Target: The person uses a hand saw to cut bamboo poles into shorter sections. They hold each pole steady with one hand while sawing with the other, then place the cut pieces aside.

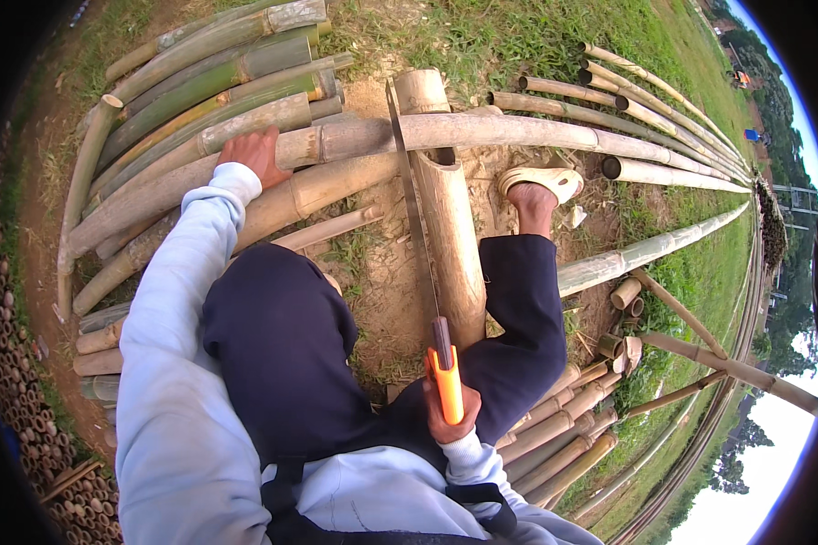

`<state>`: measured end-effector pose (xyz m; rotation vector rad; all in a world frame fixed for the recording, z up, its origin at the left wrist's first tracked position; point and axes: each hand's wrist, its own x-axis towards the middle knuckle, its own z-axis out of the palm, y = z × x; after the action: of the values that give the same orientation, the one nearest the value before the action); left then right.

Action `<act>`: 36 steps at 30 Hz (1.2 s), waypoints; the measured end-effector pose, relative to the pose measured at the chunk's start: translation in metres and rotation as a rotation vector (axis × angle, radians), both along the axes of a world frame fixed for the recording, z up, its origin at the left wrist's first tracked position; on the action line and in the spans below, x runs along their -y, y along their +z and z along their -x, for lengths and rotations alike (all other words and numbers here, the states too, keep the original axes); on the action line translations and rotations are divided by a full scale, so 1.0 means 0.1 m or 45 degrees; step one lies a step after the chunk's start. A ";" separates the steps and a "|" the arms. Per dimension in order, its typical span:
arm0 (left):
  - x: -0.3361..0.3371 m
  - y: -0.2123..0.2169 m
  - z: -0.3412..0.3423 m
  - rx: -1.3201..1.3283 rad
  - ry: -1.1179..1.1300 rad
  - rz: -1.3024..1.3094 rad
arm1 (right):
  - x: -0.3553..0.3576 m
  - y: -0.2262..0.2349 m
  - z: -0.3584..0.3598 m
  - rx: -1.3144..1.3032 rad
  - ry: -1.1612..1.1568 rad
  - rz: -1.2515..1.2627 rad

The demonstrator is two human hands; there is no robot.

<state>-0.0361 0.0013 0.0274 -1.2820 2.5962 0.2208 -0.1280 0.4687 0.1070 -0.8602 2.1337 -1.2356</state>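
Observation:
My right hand (449,420) grips the orange handle of a hand saw (415,214). Its long thin blade runs up to the long pale bamboo pole (518,133) that lies crosswise. My left hand (253,151) presses flat on that pole's left part, beside the stacked poles. A short thick bamboo log (449,218) lies under the pole, lengthwise beside the blade. My right foot in a pale sandal (543,181) rests on the ground just right of the log. My dark trouser knees frame the blade.
A stack of green and tan bamboo poles (200,82) lies at the upper left. More long poles (663,100) fan out over the grass at the right. Short cut bamboo pieces (563,436) lie at the lower right, bundled ends (18,363) at the left.

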 end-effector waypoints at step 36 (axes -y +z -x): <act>-0.02 -0.03 0.03 0.018 -0.040 0.038 | 0.13 -0.03 0.13 0.091 -0.060 0.097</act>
<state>-0.0389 0.0028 0.0246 -1.2471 2.6151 0.1669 -0.1415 0.4558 0.1040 -0.7895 2.0734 -1.3585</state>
